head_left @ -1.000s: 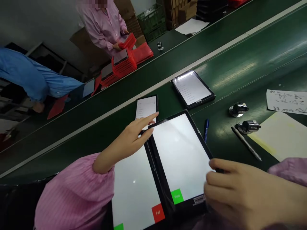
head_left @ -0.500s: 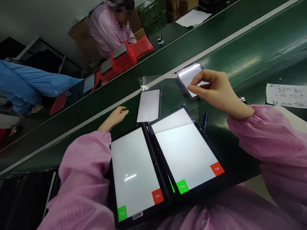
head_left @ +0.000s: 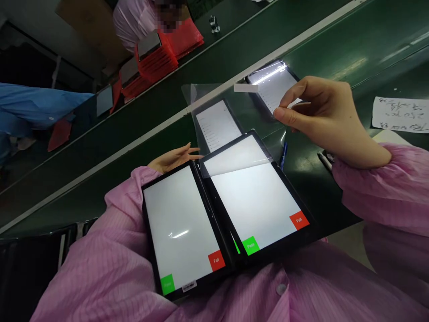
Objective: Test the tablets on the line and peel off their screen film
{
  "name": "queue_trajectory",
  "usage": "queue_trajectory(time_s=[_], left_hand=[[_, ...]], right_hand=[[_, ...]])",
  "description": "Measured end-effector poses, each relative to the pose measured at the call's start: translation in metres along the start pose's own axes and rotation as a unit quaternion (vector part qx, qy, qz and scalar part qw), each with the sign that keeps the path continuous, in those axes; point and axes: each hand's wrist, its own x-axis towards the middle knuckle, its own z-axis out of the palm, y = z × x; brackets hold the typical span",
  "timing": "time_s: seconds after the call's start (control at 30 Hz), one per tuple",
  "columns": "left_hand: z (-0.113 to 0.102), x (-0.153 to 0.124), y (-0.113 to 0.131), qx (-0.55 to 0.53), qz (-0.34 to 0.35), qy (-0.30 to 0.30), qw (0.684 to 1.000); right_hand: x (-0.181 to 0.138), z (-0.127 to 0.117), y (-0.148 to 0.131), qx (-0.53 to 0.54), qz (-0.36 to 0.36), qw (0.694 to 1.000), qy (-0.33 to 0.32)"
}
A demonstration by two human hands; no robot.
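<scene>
Head view, right hand (head_left: 330, 116): our thumb and forefinger pinch the clear film.
Clear film (head_left: 239, 162): we see it reach leftward from that pinch, overlapping the top of the right tablet (head_left: 258, 205).
Left hand (head_left: 176, 157): our fingers spread open; contact with the film we cannot tell.
Left tablet (head_left: 181, 228): we see it lit, below these fingers.
Blue pen (head_left: 284, 154): below our pinching fingertips.

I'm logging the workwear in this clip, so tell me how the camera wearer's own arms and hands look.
The left sleeve and right sleeve are loose, pink and finely striped; the right one gathers into soft folds at the wrist. The left hand, partly hidden, and right hand show no gloves, and the fingers show no rings.
</scene>
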Motion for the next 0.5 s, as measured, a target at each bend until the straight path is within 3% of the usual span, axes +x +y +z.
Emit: queue_trajectory(time_s=[0.07, 0.17, 0.27, 0.4, 0.5], left_hand=[[-0.009, -0.014, 0.004, 0.022, 0.041, -0.039, 0.998], [-0.033, -0.039, 0.017, 0.123, 0.114, -0.014, 0.986], [-0.040, -0.069, 0.025, 0.282, 0.193, 0.005, 0.940], [-0.002, -0.105, 0.010, 0.452, 0.250, 0.070, 0.854], [0.026, -0.116, -0.007, 0.445, 0.283, 0.152, 0.836]], right_hand=[[-0.001, 0.000, -0.003, 0.001, -0.005, 1.000, -0.003], [-0.001, 0.000, -0.009, -0.009, -0.004, 1.000, 0.009], [0.005, 0.003, -0.014, -0.007, -0.012, 1.000, 0.012], [0.018, 0.010, -0.017, 0.001, -0.027, 1.000, 0.015], [0.023, 0.011, -0.016, -0.006, -0.035, 0.999, 0.015]])
